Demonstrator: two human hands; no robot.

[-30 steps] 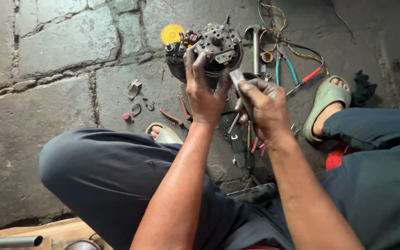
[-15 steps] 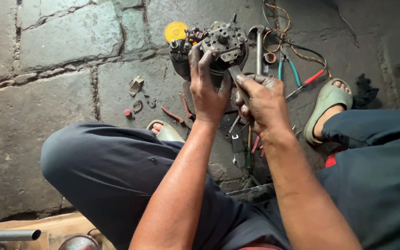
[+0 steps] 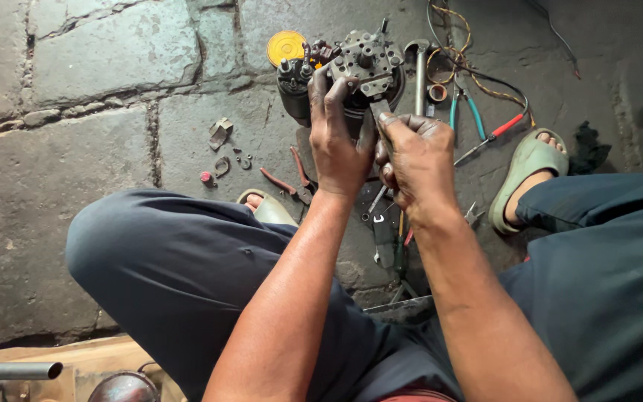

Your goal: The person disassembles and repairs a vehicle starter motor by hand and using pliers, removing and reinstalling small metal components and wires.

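A greasy grey motor unit (image 3: 366,63) stands on the stone floor ahead of me, its end plate facing up. My left hand (image 3: 336,138) grips its near side, fingers curled over the rim. Beside it, my right hand (image 3: 414,160) is closed round a slim metal tool (image 3: 378,110) whose tip touches the unit's end plate. Both forearms reach forward between my knees.
A hammer (image 3: 419,71), a yellow disc (image 3: 285,47), green-handled and red-handled pliers (image 3: 478,119), tangled wires (image 3: 455,45), red-handled pliers (image 3: 292,179), wrenches (image 3: 382,231) and small loose parts (image 3: 221,145) lie around. My sandalled feet (image 3: 522,175) flank the spot. A pipe (image 3: 9,370) lies lower left.
My right hand has moved up and left, bringing the tool's tip onto the motor unit. The left hand has kept its grip on the unit.
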